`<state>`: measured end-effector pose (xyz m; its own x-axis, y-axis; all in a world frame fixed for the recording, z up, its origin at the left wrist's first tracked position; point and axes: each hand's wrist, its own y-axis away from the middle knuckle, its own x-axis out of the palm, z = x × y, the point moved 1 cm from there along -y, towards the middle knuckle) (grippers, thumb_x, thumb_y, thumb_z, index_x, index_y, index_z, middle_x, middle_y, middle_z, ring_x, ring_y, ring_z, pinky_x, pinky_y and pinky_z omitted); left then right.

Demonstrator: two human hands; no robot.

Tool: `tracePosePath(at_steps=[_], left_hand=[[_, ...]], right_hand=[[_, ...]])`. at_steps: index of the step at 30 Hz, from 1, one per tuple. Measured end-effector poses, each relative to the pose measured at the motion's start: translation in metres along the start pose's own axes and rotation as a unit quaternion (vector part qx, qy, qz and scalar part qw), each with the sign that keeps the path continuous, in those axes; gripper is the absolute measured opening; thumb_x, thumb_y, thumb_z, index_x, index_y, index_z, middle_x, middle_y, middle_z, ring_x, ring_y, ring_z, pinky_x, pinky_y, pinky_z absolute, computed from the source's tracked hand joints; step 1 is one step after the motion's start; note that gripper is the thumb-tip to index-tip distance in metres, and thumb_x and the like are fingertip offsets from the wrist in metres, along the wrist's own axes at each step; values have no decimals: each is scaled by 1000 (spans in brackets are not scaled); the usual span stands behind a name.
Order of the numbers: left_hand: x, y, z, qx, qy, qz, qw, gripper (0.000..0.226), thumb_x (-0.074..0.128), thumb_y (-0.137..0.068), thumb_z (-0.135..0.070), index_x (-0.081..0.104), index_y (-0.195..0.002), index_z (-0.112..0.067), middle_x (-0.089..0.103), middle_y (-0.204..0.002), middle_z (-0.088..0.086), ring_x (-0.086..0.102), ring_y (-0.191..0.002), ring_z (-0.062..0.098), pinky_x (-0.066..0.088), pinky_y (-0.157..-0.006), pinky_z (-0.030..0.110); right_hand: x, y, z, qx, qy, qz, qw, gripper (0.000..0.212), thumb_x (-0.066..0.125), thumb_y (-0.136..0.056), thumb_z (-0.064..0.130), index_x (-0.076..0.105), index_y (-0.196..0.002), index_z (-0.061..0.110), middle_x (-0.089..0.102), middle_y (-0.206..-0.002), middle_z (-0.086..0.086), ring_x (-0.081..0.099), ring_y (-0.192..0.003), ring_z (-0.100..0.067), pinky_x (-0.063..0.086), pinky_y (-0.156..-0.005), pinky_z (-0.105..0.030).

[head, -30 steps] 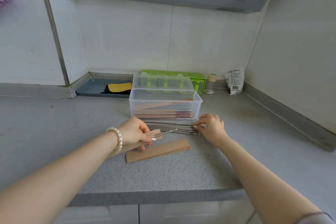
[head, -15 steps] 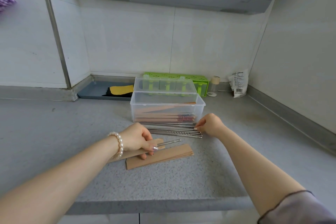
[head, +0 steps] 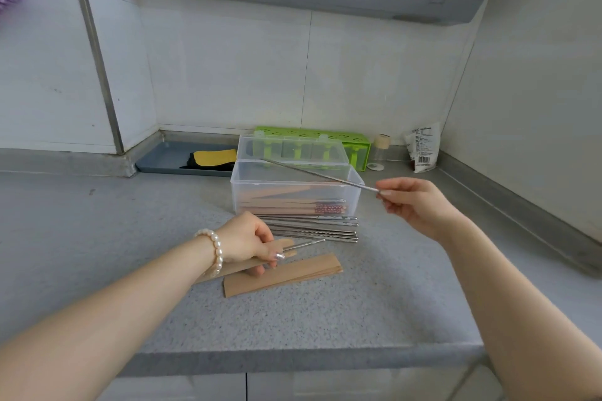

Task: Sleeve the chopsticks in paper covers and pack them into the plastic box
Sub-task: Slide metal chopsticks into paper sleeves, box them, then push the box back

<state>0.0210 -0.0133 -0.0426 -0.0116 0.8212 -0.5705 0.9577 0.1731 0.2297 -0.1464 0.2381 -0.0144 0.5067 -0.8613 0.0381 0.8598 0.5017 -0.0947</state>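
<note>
A: What is different from a moment ago?

B: The right hand (head: 415,205) was down at the row of loose chopsticks (head: 312,227) on the worktop (head: 325,312). Now it is up in the air, to the right of the plastic box (head: 294,187), pinching one metal chopstick (head: 321,175) by its near end between thumb and fingertips. The stick slants away to the left, above the open box.

A: So a second stick has been picked?

B: I judge so. The left hand (head: 249,242) has not shifted: it grips a paper cover (head: 228,267) with one chopstick end (head: 304,245) poking out of its mouth. The lifted stick looks meant to join it and make the pair.

A: How far apart are the two?

B: Well apart. The raised stick is up and to the right of the cover's mouth, so it must come down and left, then be turned to line up with it.

A: And the rest?

B: Sleeved pairs already lie in the box. Spare covers (head: 283,275) sit stacked just beside the left hand, with the loose sticks between them and the box.
</note>
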Motion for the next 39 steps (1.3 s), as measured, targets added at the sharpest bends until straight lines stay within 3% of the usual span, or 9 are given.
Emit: tracePosePath(at_steps=[5,9,14,26,31,37,39], left_hand=[[2,4,-4,20,-24,-16,999,7,68,-82,-13,66,-76,-9,74,-71,0,68,-57,13,56,-55,27],[5,11,-6,27,-30,-12,999,7,69,-81,-13,67,-76,-9,74,-72,0,69,-60,14,57,-63,26],[8,19,-10,25,-30,-7,999,7,71,-78,-13,66,-78,-8,73,-71,-1,69,-60,12,53,-57,18],[14,32,-22,39,-16,6,999,5,71,-78,-10,66,-78,-10,73,-78,0,69,-60,11,55,-66,20],[17,34,-24,48,-18,10,999,9,72,-77,-13,64,-73,-13,73,-76,-1,69,-63,11,55,-79,24],[23,36,-27,58,-21,3,998,9,73,-76,-16,65,-74,-14,72,-71,-4,66,-57,6,52,-64,15],[24,37,-28,68,-20,4,997,8,72,-77,-16,65,-76,-13,73,-76,-1,67,-59,7,53,-69,17]], right_hand=[[-12,25,-5,4,-220,-62,974,22,51,-92,18,61,-76,7,48,-54,3,42,-48,-6,41,-47,-17],[-19,40,-15,-19,-253,-196,947,29,51,-94,28,50,-71,10,41,-44,6,36,-41,-7,33,-42,-18],[-20,53,-17,-60,-237,-263,933,30,49,-96,27,48,-72,9,43,-44,3,36,-40,-9,31,-41,-20],[-1,70,-4,-123,-160,-259,944,31,49,-96,27,53,-72,8,51,-45,3,40,-44,-10,35,-45,-21],[3,73,-3,-142,-144,-267,942,31,49,-96,27,54,-72,9,52,-45,3,42,-44,-10,35,-49,-24],[9,77,2,-146,-112,-265,946,30,50,-95,27,57,-71,10,54,-47,2,45,-44,-11,37,-47,-23],[13,77,4,-129,-105,-254,953,30,51,-95,26,57,-71,9,54,-49,0,45,-47,-13,37,-47,-23]])
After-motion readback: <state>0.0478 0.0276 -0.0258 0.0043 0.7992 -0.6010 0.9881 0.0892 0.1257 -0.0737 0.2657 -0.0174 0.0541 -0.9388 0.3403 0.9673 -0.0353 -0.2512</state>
